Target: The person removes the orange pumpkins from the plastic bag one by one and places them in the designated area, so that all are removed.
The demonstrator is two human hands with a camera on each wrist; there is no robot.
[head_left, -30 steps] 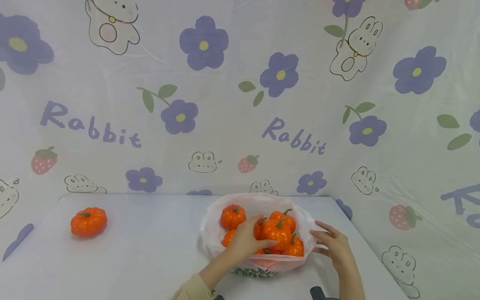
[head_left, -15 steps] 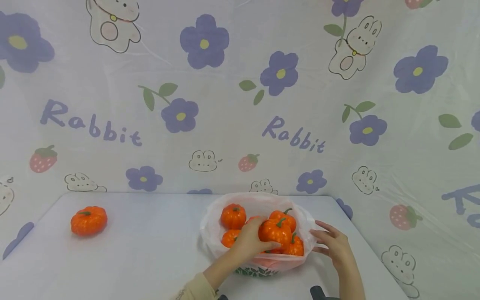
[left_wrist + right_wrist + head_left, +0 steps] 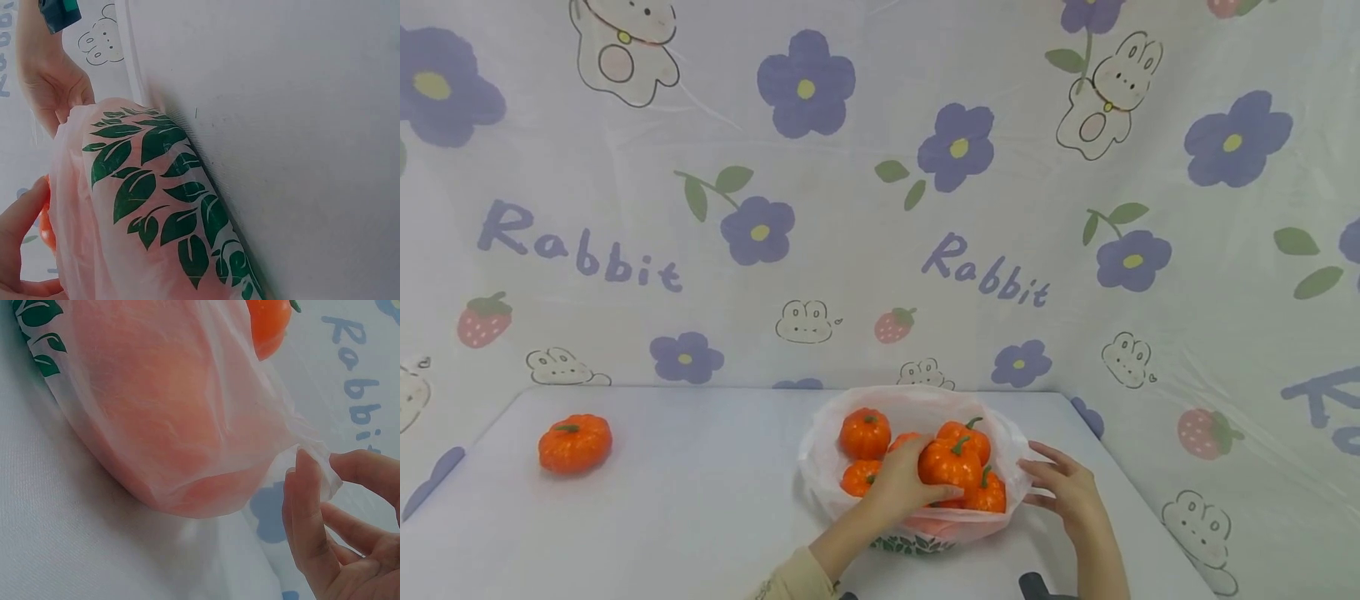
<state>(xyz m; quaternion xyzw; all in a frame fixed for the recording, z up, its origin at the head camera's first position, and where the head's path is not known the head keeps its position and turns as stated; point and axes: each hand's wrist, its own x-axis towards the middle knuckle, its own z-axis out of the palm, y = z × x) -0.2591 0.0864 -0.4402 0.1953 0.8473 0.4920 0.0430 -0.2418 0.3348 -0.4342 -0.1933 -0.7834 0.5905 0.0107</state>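
Observation:
A white translucent plastic bag (image 3: 816, 467) with green leaf prints stands on the table, its mouth spread wide. Several small orange pumpkins with green stems lie inside it. My left hand (image 3: 901, 483) reaches in and holds the front pumpkin (image 3: 951, 469), thumb along its near side and fingers on its left. In the left wrist view, the bag's leafy side (image 3: 150, 187) covers most of that pumpkin. My right hand (image 3: 1063, 485) pinches the bag's right edge; the right wrist view shows the thin film (image 3: 325, 465) between thumb and fingers.
Another orange pumpkin (image 3: 576, 444) lies alone at the left of the white table (image 3: 700, 500). Behind the table hangs a sheet (image 3: 850, 183) printed with rabbits and purple flowers. A dark object (image 3: 1034, 585) shows at the lower edge, near my right forearm.
My left hand has shifted slightly right against the front pumpkin, baring more of the lower-left pumpkin. My right hand has stayed at the bag's edge.

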